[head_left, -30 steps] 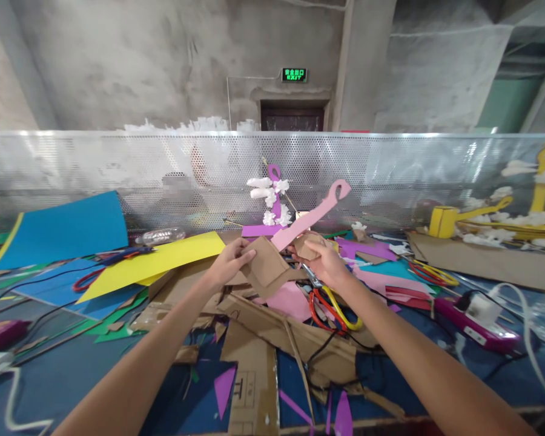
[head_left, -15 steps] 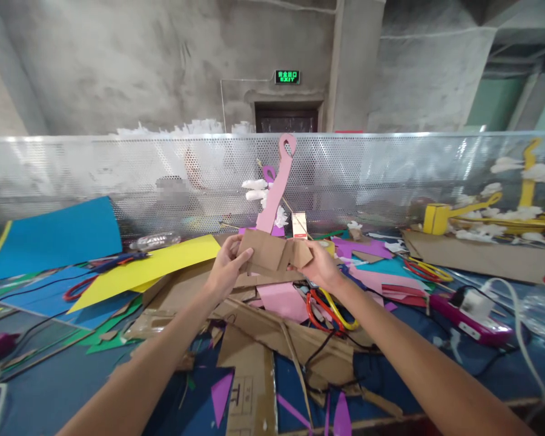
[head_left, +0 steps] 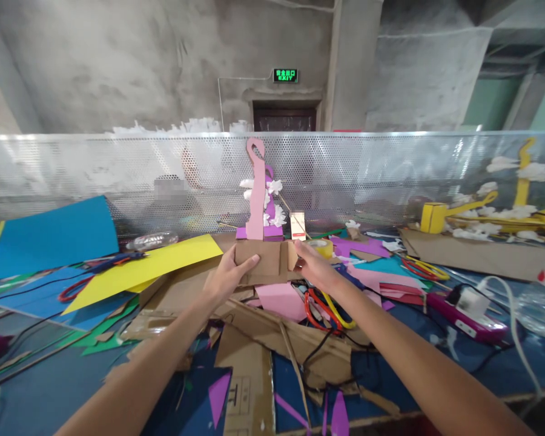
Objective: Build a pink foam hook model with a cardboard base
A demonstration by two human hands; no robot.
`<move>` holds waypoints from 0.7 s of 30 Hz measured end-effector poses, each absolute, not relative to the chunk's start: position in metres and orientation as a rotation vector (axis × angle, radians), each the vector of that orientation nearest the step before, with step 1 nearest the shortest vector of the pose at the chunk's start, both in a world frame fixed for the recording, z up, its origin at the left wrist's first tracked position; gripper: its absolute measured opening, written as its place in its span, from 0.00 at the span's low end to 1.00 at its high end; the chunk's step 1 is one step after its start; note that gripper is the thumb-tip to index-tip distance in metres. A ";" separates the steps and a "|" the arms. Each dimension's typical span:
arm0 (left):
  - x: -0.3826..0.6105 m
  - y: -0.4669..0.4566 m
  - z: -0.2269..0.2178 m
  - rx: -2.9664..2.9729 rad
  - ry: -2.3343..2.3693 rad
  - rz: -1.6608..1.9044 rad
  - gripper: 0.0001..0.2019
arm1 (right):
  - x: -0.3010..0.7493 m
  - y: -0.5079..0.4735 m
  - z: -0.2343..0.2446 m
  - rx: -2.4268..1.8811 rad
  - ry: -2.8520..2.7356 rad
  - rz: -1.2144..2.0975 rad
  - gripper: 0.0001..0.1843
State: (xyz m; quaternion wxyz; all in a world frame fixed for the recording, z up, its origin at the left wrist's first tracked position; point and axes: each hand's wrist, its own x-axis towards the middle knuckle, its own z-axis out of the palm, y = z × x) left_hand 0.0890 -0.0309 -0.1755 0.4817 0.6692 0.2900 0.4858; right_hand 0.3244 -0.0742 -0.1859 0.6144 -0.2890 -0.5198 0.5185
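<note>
Between my two hands is a small brown cardboard box (head_left: 264,259) with a flap sticking out on its right. A long pink cutout (head_left: 257,194) with a looped top rises upright from the box. My left hand (head_left: 229,269) grips the left end, thumb across the front face. My right hand (head_left: 315,265) holds the right end by the flap, its fingers partly hidden behind. Just behind stands a purple cutout (head_left: 269,203) with white paper tufts on a purple base. Below the box lie pink sheet scraps (head_left: 281,301) and red-handled scissors (head_left: 315,309).
Yellow sheet (head_left: 163,266), blue board (head_left: 54,236) and a glue gun (head_left: 118,261) lie left. A tape roll (head_left: 321,247), a purple power strip (head_left: 465,318) and yellow models (head_left: 433,218) are right. Cardboard scraps (head_left: 249,357) cover the front. A perforated metal panel (head_left: 367,175) stands behind.
The pink cutout has swung from leaning right to nearly upright and shifted left. The box has levelled in my hands, its front now facing me more squarely.
</note>
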 end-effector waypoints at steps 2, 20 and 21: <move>0.090 -0.032 -0.175 1.647 0.697 1.195 0.30 | 0.324 -0.074 -0.186 -0.674 -1.192 1.198 0.29; 0.081 -0.014 -0.187 1.763 0.658 1.238 0.24 | 0.329 -0.074 -0.187 -0.651 -1.503 0.798 0.32; 0.079 -0.013 -0.187 1.781 0.655 1.214 0.22 | 0.329 -0.075 -0.186 -0.648 -1.516 0.796 0.32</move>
